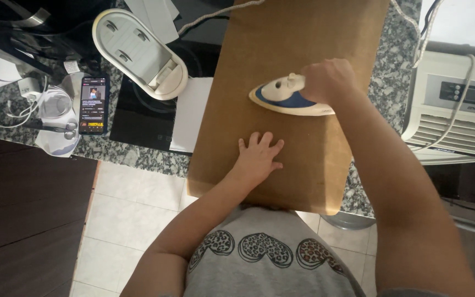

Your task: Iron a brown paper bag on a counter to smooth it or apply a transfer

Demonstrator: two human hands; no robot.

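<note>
A grey shirt [270,258] with spotted hearts is closest, and two bare arms reach out from it over a brown board [298,104] lying across the speckled table [138,157]. The left hand [259,157] lies flat on the board, its fingers [273,147] spread wide open and holding nothing. The right hand [328,81] has its fingers closed tight around the handle of a white and blue iron [287,98], which sits on the board just above the left hand.

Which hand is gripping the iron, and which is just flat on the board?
The right hand grips the white-and-blue iron by its handle. The left hand lies open, fingers spread, palm down on the brown board, nearer the person.
</note>
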